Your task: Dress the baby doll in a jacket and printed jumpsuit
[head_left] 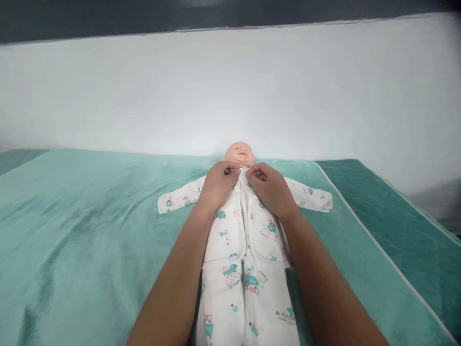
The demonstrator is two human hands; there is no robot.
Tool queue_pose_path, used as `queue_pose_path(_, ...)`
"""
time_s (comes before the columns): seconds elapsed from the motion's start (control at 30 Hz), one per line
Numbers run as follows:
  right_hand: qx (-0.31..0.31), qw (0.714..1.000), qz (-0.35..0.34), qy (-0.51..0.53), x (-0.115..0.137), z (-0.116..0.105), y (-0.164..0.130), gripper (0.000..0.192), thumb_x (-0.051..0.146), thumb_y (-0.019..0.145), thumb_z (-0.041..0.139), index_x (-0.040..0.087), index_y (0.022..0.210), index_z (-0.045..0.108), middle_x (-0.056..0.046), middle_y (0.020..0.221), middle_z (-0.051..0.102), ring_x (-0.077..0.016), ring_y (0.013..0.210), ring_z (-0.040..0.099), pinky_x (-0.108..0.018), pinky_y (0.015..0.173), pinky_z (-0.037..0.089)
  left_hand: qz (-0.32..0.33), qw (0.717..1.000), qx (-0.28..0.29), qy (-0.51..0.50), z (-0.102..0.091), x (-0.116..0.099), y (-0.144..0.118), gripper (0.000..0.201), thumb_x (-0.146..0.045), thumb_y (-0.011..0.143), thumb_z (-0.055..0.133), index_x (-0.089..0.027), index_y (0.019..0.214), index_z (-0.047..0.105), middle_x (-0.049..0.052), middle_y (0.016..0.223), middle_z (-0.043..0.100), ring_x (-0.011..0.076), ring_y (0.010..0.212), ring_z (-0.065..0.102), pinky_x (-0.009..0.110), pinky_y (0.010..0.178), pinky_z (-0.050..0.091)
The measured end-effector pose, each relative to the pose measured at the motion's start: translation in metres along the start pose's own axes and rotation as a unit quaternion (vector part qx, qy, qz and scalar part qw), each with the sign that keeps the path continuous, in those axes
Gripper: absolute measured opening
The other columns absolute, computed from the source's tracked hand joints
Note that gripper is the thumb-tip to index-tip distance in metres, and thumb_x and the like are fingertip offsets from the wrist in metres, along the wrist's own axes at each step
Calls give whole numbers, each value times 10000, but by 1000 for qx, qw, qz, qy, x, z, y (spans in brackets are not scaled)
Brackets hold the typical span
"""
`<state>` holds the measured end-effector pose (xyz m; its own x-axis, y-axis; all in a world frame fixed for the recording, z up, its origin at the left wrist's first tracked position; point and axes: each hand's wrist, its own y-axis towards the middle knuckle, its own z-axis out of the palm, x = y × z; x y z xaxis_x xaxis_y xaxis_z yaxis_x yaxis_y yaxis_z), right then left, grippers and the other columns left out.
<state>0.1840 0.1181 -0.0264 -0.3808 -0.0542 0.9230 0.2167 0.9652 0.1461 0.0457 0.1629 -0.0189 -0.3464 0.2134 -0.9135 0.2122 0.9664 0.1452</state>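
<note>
Both hands, left hand (pixel 219 185) and right hand (pixel 271 188), pinch the sleepsuit (pixel 239 240) collar under the doll (pixel 239 154)'s chin; fastening the top snap looks in hand, needing aligned edges.

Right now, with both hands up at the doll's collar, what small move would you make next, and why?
Probably press the top snap shut. Both the left hand and right hand pinch the romper at its neckline, just under the doll chin, while the front placket below looks already closed.

Teal blanket (pixel 90 230) spread under & all round the grip; darker teal cover (pixel 403 226) w/ pale edge off to the right; white wall (pixel 230 86) beyond.
</note>
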Motion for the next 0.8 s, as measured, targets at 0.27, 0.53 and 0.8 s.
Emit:
queue_pose_path(0.27, 14, 990, -22, -135, 24, -16, -24, 135, 310, 845, 521, 213, 839, 615, -5, 798, 626, -138, 662, 538, -278, 611, 397, 76, 992, -83, 47, -2, 3, -11, 210, -187, 867, 515, -180, 958, 704, 65, 1038, 709, 182, 935, 640, 325, 894, 479)
queue_pose_path(0.53, 14, 972, -86, -220, 4, 1, -30, 344, 403, 927, 471, 266, 1207, 617, -53, 1102, 564, -177, 834, 598, -332, 761, 441, 208, 959, -13, 192, 1, 12, -24, 434, -80, 894, 377, -212, 1214, 640, 44, 1294, 645, 202, 1217, 556, 373, 1033, 435)
queue_pose_path(0.8, 31, 965, -77, -249, 3, 2, -23, 313, 432, 949, 419, 322, 1115, 660, -27, 1018, 555, -181, 828, 599, -328, 748, 434, 179, 964, -36, 194, 3, 15, -20, 385, -161, 937, 381, -203, 1202, 657, 42, 1236, 686, 212, 1185, 577, 381, 1018, 444)
